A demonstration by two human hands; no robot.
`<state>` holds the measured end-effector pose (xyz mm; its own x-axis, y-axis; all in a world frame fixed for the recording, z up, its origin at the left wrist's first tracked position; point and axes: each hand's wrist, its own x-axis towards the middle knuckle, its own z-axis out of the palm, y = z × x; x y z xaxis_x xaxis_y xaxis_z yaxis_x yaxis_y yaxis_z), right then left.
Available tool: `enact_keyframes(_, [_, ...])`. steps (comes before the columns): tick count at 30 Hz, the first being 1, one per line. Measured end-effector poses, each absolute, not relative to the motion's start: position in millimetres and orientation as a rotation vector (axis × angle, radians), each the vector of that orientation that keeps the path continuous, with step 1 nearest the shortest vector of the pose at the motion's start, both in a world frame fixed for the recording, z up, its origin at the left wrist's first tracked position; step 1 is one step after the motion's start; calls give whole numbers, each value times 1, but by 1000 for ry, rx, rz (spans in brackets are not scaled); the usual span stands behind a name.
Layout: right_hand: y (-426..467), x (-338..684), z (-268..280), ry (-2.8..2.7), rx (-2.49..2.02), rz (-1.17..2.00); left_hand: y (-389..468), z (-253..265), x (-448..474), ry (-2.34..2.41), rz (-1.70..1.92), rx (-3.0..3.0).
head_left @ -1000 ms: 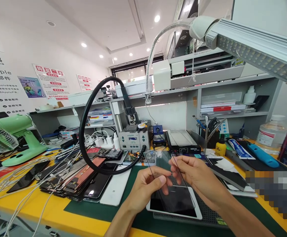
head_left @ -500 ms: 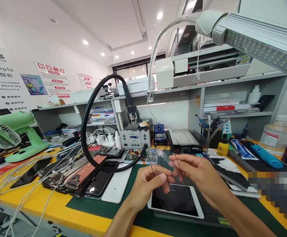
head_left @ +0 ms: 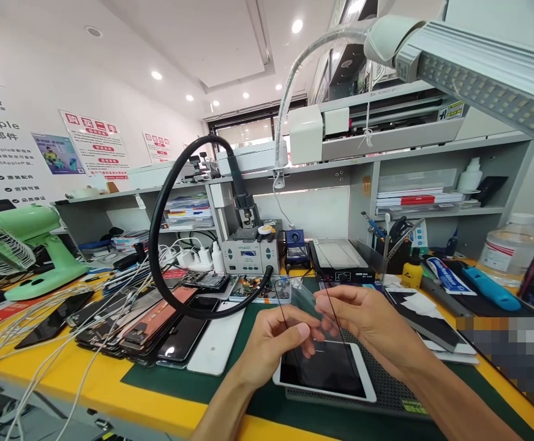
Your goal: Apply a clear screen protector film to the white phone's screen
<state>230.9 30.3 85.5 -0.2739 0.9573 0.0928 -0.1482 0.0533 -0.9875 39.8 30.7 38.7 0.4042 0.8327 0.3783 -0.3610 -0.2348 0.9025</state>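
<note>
Between my two hands stands a clear, thin sheet (head_left: pixel 302 295), tilted upright, with dark narrow lines along its side edges. My left hand (head_left: pixel 276 334) is closed at the sheet's left edge, thumb and fingers bent towards each other. At the right edge, my right hand (head_left: pixel 359 318) pinches the sheet between thumb and fingertips. Below both hands a white-framed tablet (head_left: pixel 319 375) lies face up, its screen dark. The tablet rests on a dark perforated pad (head_left: pixel 389 383) over a green mat (head_left: pixel 260 401). Some fingertips show through the clear sheet.
Stacked phones and phone parts (head_left: pixel 142 324) crowd the left, beside a white phone back (head_left: pixel 216 338) and loose white cables (head_left: pixel 41 352). A black hose (head_left: pixel 154 245) loops from a rework station (head_left: pixel 247 256). At right lie a blue-handled tool (head_left: pixel 492 288) and papers (head_left: pixel 421 309).
The view has shifted very slightly. Both hands keep nearly the same pose on the clear sheet, and the tablet stays in place.
</note>
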Motion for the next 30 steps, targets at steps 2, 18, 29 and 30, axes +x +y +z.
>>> enact_keyframes(2, [31,230,86,-1331,-911,1422,31,38,40,462,1182,1398])
enact_keyframes(18, [33,236,84,-1273,-916,1339,32,39,40,513,1204,1372])
enact_keyframes(29, [34,239,84,-1242,-846,1476,32,38,40,543,1205,1365])
enact_keyframes(30, [34,239,84,-1252,-844,1478,32,38,40,545,1206,1366])
